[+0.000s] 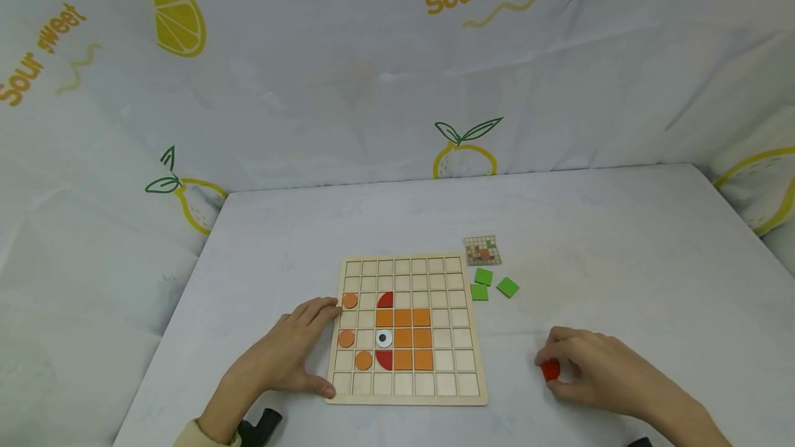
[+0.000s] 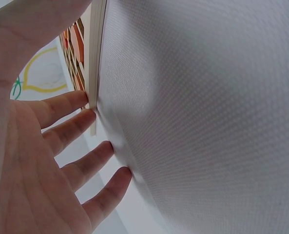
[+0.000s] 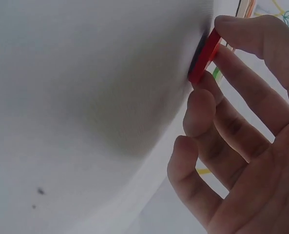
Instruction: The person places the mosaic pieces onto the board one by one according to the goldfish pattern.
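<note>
A wooden grid board [image 1: 446, 383] lies on the white table, bearing several orange squares [image 1: 403, 338], three orange discs [image 1: 363, 361], a black-and-white eye piece [image 1: 384, 338] and two red quarter-circles [image 1: 384, 360]. My left hand [image 1: 288, 347] rests along the board's left side, thumb at the lower corner. In the left wrist view its fingers [image 2: 86, 163] are spread and fairly straight, some touching the board's edge. Right of the board, my right hand [image 1: 599, 368] pinches a flat red piece [image 3: 205, 57] between thumb and finger, close to the tabletop. The fingers partly hide its shape.
Three green squares [image 1: 508, 287] lie off the board's upper right edge. Behind them is a small picture card [image 1: 482, 251] with a grid pattern. A white cloth [image 1: 323, 88] with lemon prints hangs behind the table.
</note>
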A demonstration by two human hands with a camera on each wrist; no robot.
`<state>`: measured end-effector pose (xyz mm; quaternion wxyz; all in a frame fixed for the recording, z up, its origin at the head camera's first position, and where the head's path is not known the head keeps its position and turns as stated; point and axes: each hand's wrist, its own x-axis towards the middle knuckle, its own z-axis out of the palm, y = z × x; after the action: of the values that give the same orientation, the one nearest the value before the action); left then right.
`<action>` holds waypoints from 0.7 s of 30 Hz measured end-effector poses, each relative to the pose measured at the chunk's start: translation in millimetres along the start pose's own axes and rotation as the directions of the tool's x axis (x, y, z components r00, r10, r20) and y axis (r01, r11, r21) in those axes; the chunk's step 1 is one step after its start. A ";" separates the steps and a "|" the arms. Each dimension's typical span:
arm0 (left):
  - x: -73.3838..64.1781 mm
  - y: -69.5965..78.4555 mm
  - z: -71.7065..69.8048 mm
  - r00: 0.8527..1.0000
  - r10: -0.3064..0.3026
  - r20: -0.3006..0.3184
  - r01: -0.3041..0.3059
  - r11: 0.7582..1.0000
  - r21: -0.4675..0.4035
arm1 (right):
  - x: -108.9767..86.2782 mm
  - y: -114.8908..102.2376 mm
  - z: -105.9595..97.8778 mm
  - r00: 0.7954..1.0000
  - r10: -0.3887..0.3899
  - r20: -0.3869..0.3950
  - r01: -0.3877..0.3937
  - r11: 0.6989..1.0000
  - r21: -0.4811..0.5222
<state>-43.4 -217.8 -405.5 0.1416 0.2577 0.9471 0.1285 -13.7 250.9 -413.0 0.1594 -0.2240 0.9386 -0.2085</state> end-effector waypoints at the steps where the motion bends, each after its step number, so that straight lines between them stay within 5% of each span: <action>1: -0.1 0.0 -0.2 1.000 0.001 0.000 -0.001 1.000 0.000 | -0.1 -0.8 0.0 1.000 0.000 -0.006 0.000 1.000 -0.003; 21: 0.3 1.4 -0.6 1.000 -0.016 0.007 0.016 1.000 0.001 | 22.2 -42.0 -3.7 0.992 -0.100 -0.083 0.100 0.995 0.001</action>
<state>-43.2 -216.5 -404.5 0.1459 0.2507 0.9487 0.1260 -19.1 207.1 -395.0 0.1104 -0.2616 0.9314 -0.2275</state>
